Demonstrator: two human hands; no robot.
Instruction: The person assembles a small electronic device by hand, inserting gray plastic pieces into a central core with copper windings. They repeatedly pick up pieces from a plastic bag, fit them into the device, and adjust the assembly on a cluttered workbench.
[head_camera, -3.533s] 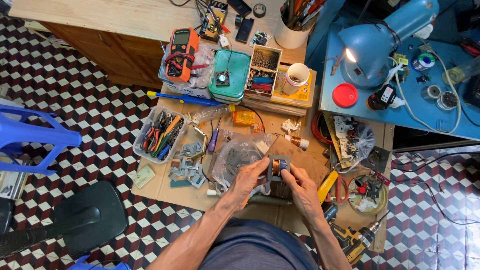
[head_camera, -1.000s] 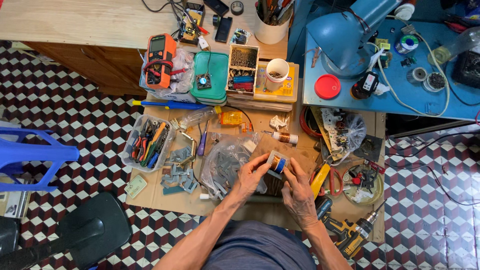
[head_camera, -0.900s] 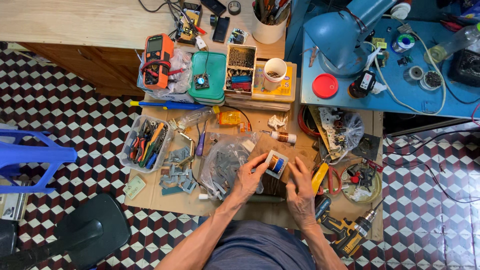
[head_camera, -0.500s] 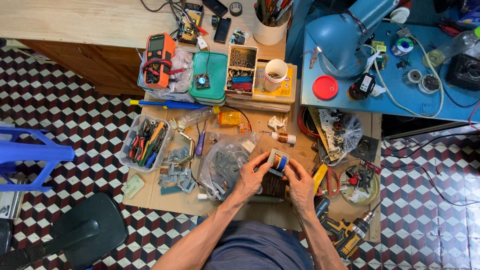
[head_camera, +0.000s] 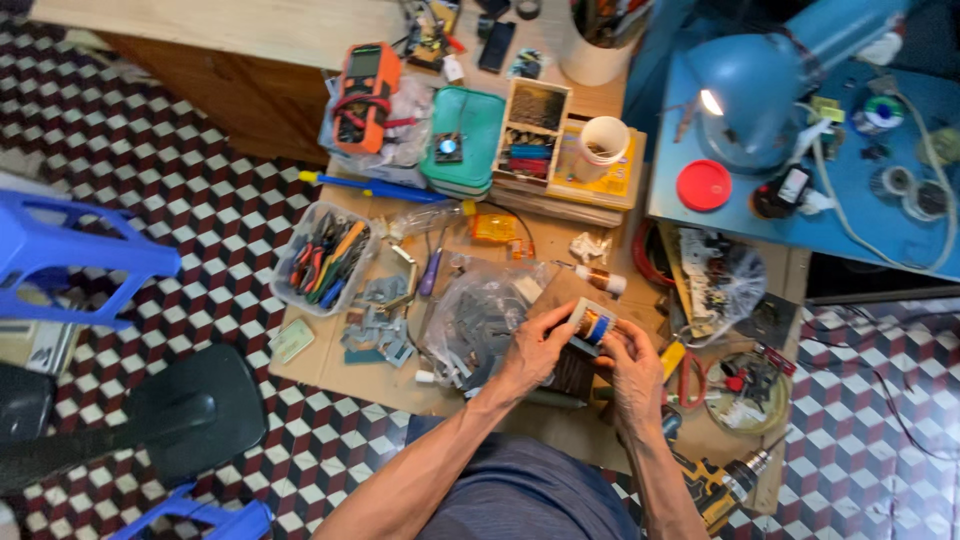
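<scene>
We hold a small coil bobbin (head_camera: 590, 323) between both hands above the cardboard sheet (head_camera: 330, 365), just right of the clear bag (head_camera: 480, 315). Our left hand (head_camera: 538, 345) pinches its near-left flange with thumb and fingers closed on it. Our right hand (head_camera: 630, 355) closes on its right side from below. The bobbin is tilted: its pale flange faces up and left, and its axis runs from upper left to lower right; its long axis is too small to judge further. A second coil (head_camera: 598, 279) lies near, beyond the bobbin. The tool tray (head_camera: 322, 260) sits well apart to the left.
</scene>
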